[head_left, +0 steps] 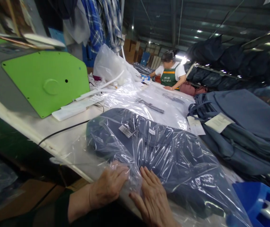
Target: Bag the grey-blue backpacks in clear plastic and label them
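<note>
Currently bunching loose film from a clear plastic bag (153, 151) with the left hand (108, 186), fingers curled narrow around it at the near edge. Pressing down just beside that with the right hand (152, 198), fingers outstretched, thumb spread wide, palm down on the film. Directly beyond the right fingertips, inside the bag and flat on the counter (42, 127), a dark blue fabric item (182, 145), stretching away from both hands and well off to the right. Near its far edge, well apart from the fingers, a paper tag (125, 131) and a small white label (152, 131). To the right, a pile of dark blue fabric goods (250, 113), and nearer, a blue container (255, 201). To the left, a green-and-grey machine (47, 82); at the far end, a co-worker (171, 74) in a green apron.
</note>
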The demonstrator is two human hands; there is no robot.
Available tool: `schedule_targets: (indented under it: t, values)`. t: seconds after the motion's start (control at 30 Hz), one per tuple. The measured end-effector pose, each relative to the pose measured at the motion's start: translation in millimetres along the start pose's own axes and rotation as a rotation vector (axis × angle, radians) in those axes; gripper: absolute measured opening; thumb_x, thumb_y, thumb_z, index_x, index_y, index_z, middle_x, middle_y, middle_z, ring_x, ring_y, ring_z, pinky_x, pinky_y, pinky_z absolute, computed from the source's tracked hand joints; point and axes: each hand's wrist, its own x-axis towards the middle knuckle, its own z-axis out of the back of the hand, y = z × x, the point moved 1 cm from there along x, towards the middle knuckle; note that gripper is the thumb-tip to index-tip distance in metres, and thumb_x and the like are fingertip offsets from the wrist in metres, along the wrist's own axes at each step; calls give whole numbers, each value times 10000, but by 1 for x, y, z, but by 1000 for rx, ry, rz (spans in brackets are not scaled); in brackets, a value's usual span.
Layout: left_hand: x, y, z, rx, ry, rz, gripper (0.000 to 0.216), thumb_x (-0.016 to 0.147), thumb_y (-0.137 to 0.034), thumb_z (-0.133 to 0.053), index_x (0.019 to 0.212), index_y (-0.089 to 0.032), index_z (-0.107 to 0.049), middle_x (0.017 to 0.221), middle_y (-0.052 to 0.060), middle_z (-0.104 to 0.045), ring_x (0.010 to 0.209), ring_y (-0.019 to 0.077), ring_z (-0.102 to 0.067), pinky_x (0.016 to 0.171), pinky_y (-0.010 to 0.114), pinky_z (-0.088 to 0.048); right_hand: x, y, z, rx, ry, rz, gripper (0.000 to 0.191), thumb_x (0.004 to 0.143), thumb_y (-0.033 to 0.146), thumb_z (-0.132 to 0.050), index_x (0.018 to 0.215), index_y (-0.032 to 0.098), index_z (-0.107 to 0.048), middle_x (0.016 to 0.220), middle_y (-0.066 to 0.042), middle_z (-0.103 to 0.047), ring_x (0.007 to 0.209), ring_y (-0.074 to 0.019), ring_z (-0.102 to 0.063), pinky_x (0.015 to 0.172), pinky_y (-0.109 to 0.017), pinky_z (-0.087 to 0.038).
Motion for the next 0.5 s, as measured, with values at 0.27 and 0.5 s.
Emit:
schedule_targets:
  t: [0.27, 0.5]
  values:
    - [13, 1, -8, 8, -37, 63, 308, 943, -86, -304, 761, -139, -547, 669, 39, -589, 627, 163, -539, 627, 299, -444, -7, -3, -28, -259, -153, 84, 377, 823, 78, -403, 1134, 73, -615, 1128, -100, -692, 1062, -218, -634, 906, -357, -491]
    - [11, -6, -6, -31, 7, 61, 310, 910, -53, -279, 778, -121, -550, 690, 55, -597, 642, 173, -548, 629, 317, -473, -10, -10, -36, -375, -213, 223, 346, 877, 40, -355, 1086, 41, -631, 1059, -125, -712, 990, -235, -670, 877, -341, -498]
